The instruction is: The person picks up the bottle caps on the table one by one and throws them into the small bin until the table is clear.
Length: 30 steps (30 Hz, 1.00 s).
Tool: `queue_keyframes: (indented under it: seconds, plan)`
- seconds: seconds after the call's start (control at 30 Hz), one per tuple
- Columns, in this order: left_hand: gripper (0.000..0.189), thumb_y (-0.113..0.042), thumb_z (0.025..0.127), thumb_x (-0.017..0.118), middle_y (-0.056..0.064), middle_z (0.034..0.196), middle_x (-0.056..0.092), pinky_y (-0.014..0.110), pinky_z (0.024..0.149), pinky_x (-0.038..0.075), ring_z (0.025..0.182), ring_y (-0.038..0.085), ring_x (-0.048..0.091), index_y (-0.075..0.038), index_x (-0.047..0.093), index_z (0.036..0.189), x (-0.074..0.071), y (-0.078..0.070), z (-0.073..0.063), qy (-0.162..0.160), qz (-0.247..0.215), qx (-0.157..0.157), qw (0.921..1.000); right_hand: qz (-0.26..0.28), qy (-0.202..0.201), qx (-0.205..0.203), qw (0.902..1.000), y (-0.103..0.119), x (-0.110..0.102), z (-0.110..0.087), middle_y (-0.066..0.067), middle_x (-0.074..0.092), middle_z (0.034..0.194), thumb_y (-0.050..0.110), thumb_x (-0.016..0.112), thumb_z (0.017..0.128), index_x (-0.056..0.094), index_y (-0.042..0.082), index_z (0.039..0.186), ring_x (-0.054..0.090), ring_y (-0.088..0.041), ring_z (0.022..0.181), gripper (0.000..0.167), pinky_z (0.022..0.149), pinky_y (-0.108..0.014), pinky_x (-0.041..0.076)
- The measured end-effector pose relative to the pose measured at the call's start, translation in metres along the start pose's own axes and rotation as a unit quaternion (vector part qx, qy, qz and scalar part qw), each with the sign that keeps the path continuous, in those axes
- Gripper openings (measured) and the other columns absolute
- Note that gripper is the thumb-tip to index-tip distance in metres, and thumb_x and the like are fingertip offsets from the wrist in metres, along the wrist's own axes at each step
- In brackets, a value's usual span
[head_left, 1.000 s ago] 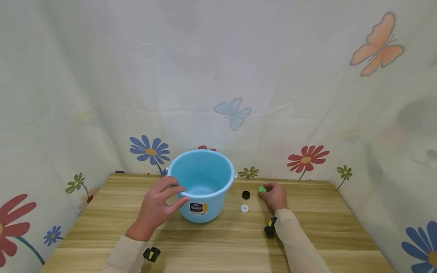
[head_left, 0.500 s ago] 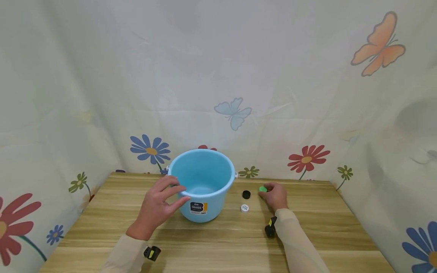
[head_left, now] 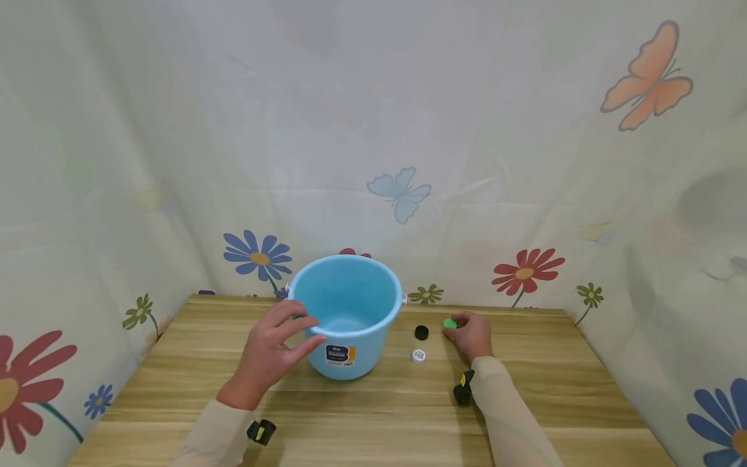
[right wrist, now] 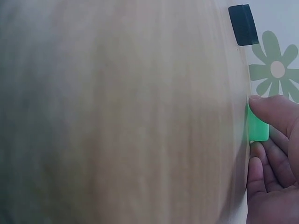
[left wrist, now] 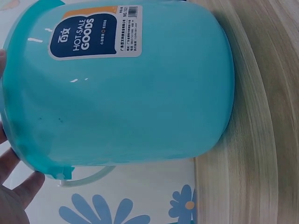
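Observation:
A light blue plastic bucket (head_left: pixel 350 355) stands upright on the table, its label facing me. My left hand (head_left: pixel 270 347) holds its near-left rim, fingers over the edge and thumb at the outside; in the left wrist view the fingers (left wrist: pixel 29 187) lie at the rim. To the right, my right hand (head_left: pixel 471 336) pinches a small green bottle cap (head_left: pixel 449 323) between thumb and fingers. The right wrist view shows the green cap (right wrist: pixel 258 125) down at the tabletop. Between bucket and right hand lie a black cap (head_left: pixel 421 333) and a white cap (head_left: pixel 418 355) with a printed mark.
The wood-grain table (head_left: pixel 373 421) ends at a pale curtain (head_left: pixel 327 130) printed with flowers and butterflies, close behind the bucket. A wrist camera (head_left: pixel 260 432) sits on the left sleeve and another camera (head_left: pixel 463 389) on the right.

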<state>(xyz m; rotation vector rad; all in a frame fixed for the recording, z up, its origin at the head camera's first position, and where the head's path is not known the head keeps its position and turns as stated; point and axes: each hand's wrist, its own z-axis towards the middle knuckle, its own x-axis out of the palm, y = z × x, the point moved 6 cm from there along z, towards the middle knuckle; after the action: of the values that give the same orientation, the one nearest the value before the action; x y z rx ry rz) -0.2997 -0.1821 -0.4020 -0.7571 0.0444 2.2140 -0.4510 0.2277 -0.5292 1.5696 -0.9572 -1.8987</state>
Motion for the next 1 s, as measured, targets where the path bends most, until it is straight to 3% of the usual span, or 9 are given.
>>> queue_keyframes:
  seconds: [0.17, 0.67, 1.0]
  plan:
    - [0.036, -0.025, 0.068, 0.096, 0.004, 0.105, 0.070, 0.055, 0.093, 0.060, 0.106, 0.023, 0.064, -0.014, 0.081, 0.099, 0.0006, 0.0015, -0.0016, 0.002, -0.007, -0.004, 1.0000, -0.002, 0.006, -0.001, 1.0000, 0.0006, 0.0013, 0.0012, -0.018, 0.071, 0.114, 0.013, 0.085, 0.083, 0.072, 0.001, 0.118, 0.066, -0.031, 0.105, 0.039, 0.096, -0.048, 0.056]
    - [0.033, -0.036, 0.076, 0.091, 0.004, 0.107, 0.070, 0.054, 0.095, 0.060, 0.107, 0.022, 0.064, -0.016, 0.080, 0.100, 0.0023, 0.0033, -0.0027, 0.002, -0.010, -0.006, 0.9999, -0.002, 0.004, -0.021, 0.9998, -0.0010, 0.0015, 0.0000, -0.017, 0.072, 0.111, 0.011, 0.085, 0.083, 0.073, 0.000, 0.116, 0.067, -0.028, 0.100, 0.037, 0.092, -0.046, 0.058]
    - [0.033, -0.036, 0.076, 0.090, 0.003, 0.105, 0.069, 0.054, 0.094, 0.060, 0.105, 0.022, 0.064, -0.015, 0.081, 0.099, 0.0014, 0.0002, -0.0011, 0.006, -0.012, -0.005, 0.9999, 0.005, 0.025, -0.023, 0.9994, 0.0037, 0.0005, -0.0085, -0.019, 0.071, 0.112, 0.009, 0.084, 0.083, 0.071, -0.001, 0.117, 0.066, -0.030, 0.103, 0.038, 0.093, -0.046, 0.058]
